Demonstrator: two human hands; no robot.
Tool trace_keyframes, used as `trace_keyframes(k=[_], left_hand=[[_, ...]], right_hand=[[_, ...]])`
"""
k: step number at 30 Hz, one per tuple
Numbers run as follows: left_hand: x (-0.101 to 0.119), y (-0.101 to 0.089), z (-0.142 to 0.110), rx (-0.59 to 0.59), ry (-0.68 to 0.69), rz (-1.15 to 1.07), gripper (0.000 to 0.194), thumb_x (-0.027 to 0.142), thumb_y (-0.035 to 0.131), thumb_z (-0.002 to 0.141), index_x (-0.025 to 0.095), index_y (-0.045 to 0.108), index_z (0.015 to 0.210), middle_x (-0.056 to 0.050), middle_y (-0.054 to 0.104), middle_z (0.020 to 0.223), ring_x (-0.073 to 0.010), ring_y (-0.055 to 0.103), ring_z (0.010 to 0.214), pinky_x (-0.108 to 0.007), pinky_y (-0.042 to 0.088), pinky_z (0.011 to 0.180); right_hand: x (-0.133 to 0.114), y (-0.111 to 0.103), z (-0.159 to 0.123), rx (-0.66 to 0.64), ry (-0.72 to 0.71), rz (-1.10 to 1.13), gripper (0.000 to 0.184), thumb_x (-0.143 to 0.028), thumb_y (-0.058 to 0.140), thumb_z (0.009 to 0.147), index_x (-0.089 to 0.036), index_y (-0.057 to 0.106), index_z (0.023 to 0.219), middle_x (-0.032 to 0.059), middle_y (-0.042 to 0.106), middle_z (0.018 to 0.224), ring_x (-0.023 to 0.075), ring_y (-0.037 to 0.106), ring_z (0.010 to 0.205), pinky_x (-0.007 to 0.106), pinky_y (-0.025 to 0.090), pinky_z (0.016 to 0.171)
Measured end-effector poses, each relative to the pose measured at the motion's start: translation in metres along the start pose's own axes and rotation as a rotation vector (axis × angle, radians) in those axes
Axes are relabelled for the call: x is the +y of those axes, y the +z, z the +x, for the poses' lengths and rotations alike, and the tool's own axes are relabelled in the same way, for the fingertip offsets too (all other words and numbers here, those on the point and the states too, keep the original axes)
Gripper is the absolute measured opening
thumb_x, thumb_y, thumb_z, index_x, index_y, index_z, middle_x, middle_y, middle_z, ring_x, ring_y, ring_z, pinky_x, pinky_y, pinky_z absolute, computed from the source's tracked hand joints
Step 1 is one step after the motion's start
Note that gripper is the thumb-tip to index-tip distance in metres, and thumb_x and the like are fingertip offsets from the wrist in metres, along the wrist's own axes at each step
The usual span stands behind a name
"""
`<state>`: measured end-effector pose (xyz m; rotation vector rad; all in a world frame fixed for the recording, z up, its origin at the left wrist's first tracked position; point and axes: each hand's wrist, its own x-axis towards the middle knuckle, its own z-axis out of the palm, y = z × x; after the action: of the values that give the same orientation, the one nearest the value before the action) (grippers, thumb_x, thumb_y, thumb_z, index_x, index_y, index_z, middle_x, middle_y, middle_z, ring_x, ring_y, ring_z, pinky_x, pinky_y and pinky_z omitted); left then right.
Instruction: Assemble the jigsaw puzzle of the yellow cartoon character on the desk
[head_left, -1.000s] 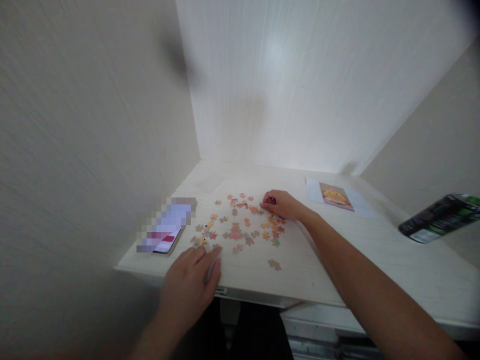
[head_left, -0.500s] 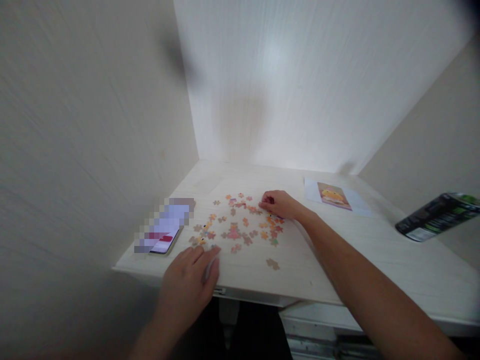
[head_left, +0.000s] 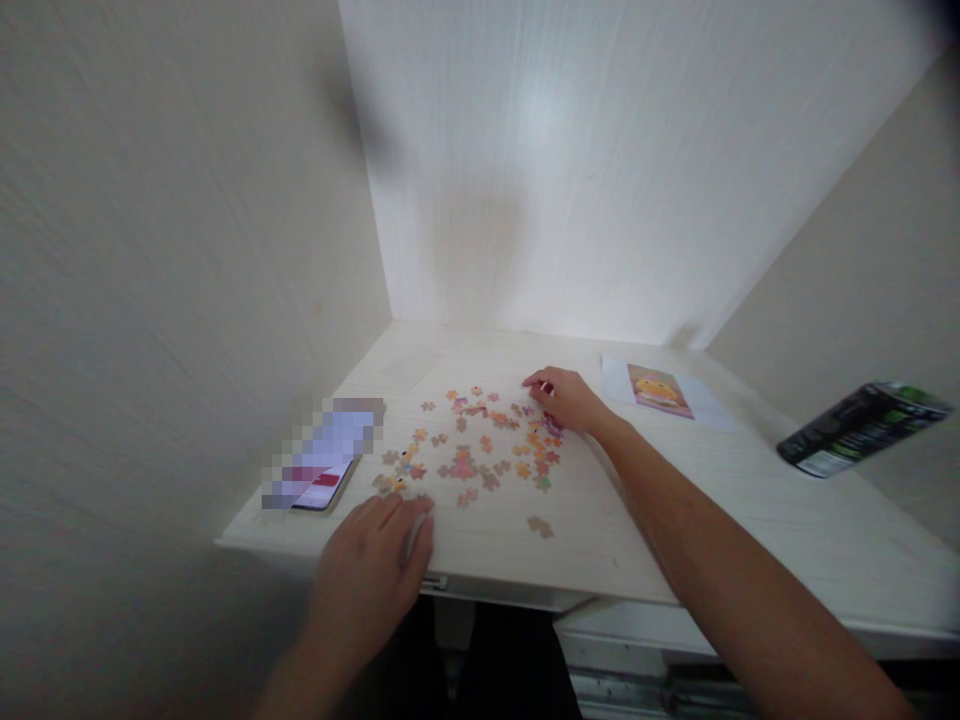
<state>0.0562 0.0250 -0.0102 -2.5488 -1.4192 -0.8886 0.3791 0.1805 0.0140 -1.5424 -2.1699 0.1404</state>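
Many small jigsaw puzzle pieces (head_left: 463, 462) lie spread on the white table, some joined into small clusters in orange, pink and brown. My right hand (head_left: 566, 398) hovers at the far right of the spread, fingers apart, with no piece visible in it. Purple puzzle pieces (head_left: 553, 424) lie just under its palm. At the near left edge of the spread rests my left hand (head_left: 375, 548), its thumb apart from the forefinger. Its fingertips lie close to yellow-and-brown pieces (head_left: 396, 484). A separate brown piece cluster (head_left: 539, 526) lies nearer the front edge.
A phone (head_left: 330, 470) with a lit screen lies at the left, partly blurred out. Back right is a sheet with a printed picture (head_left: 660, 390) of a yellow figure. A black and green can (head_left: 862, 428) stands at the right. White panels (head_left: 480, 150) enclose the table.
My right hand has lifted slightly away from the pieces and its fingers have spread from a pinch. My left hand stays nearly still. The view has shifted a little.
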Motion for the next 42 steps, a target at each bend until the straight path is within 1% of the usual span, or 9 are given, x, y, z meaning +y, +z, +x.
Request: trace_keyframes(k=[4,11,17,23,28,31,34,39,42], left_hand=[[-0.001,0.001,0.000,0.008,0.008,0.025,0.019,0.031,0.051,0.090,0.021,0.063,0.102,-0.004,0.069,0.096,-0.0228,0.063,0.092,-0.043,0.053,0.084],[-0.001,0.001,0.002,-0.012,0.003,-0.001,0.019,0.033,0.050,0.090,0.022,0.062,0.102,-0.003,0.069,0.094,-0.0215,0.063,0.089,-0.042,0.052,0.084],[-0.001,0.000,0.001,-0.010,0.000,-0.003,0.019,0.032,0.049,0.091,0.021,0.060,0.103,-0.004,0.069,0.096,-0.0214,0.063,0.092,-0.041,0.051,0.085],[0.001,-0.002,0.001,0.006,-0.029,-0.015,0.018,0.033,0.050,0.090,0.021,0.058,0.101,-0.004,0.067,0.089,-0.0218,0.061,0.084,-0.039,0.050,0.074],[0.015,-0.004,-0.008,-0.004,-0.042,-0.194,0.012,0.028,0.051,0.090,0.022,0.055,0.100,-0.001,0.061,0.082,-0.0173,0.057,0.077,-0.034,0.048,0.070],[0.030,-0.001,-0.012,-0.050,0.050,-0.250,0.009,0.024,0.052,0.089,0.022,0.054,0.097,-0.001,0.057,0.081,-0.0171,0.054,0.077,-0.034,0.046,0.070],[0.041,0.006,-0.012,-0.056,0.142,-0.179,0.010,0.022,0.055,0.086,0.023,0.056,0.096,-0.002,0.057,0.082,-0.0195,0.051,0.076,-0.038,0.043,0.069],[0.041,0.012,-0.012,-0.025,0.159,-0.143,0.018,0.024,0.059,0.084,0.025,0.058,0.101,-0.003,0.057,0.083,-0.0201,0.051,0.076,-0.039,0.042,0.068],[0.039,0.011,-0.012,-0.025,0.167,-0.151,0.017,0.023,0.059,0.084,0.025,0.059,0.102,-0.002,0.057,0.083,-0.0194,0.051,0.075,-0.038,0.042,0.068]], right_hand=[[0.006,-0.006,0.001,0.030,0.133,-0.020,0.026,-0.021,0.051,0.087,-0.015,0.071,0.103,0.0087,0.071,0.102,0.0167,0.063,0.088,0.026,0.045,0.082],[0.034,-0.018,-0.003,-0.015,0.259,-0.029,0.021,-0.024,0.054,0.083,-0.015,0.072,0.084,0.0078,0.073,0.080,0.0165,0.063,0.070,0.025,0.044,0.065],[0.050,-0.023,-0.007,-0.052,0.273,-0.018,0.024,-0.030,0.055,0.082,-0.014,0.072,0.082,0.0078,0.072,0.080,0.0166,0.061,0.070,0.026,0.042,0.062],[0.058,-0.028,-0.009,-0.162,0.210,0.020,0.029,-0.042,0.060,0.079,-0.015,0.071,0.078,0.0046,0.069,0.074,0.0149,0.058,0.065,0.026,0.041,0.060],[0.060,-0.026,-0.008,-0.191,0.191,0.028,0.027,-0.040,0.061,0.076,-0.015,0.070,0.079,0.0036,0.067,0.073,0.0142,0.056,0.065,0.025,0.040,0.059],[0.061,-0.024,-0.007,-0.193,0.194,0.023,0.026,-0.040,0.061,0.076,-0.015,0.070,0.079,0.0038,0.067,0.073,0.0142,0.055,0.064,0.025,0.040,0.059],[0.062,-0.023,-0.007,-0.190,0.195,0.014,0.027,-0.041,0.061,0.077,-0.015,0.069,0.078,0.0041,0.067,0.073,0.0140,0.055,0.063,0.026,0.039,0.059],[0.060,-0.022,-0.007,-0.177,0.197,0.002,0.032,-0.048,0.061,0.077,-0.016,0.067,0.075,0.0041,0.066,0.072,0.0144,0.054,0.062,0.026,0.038,0.057],[0.059,-0.023,-0.008,-0.175,0.195,0.001,0.030,-0.046,0.063,0.076,-0.016,0.067,0.075,0.0037,0.066,0.072,0.0139,0.054,0.062,0.026,0.038,0.057]])
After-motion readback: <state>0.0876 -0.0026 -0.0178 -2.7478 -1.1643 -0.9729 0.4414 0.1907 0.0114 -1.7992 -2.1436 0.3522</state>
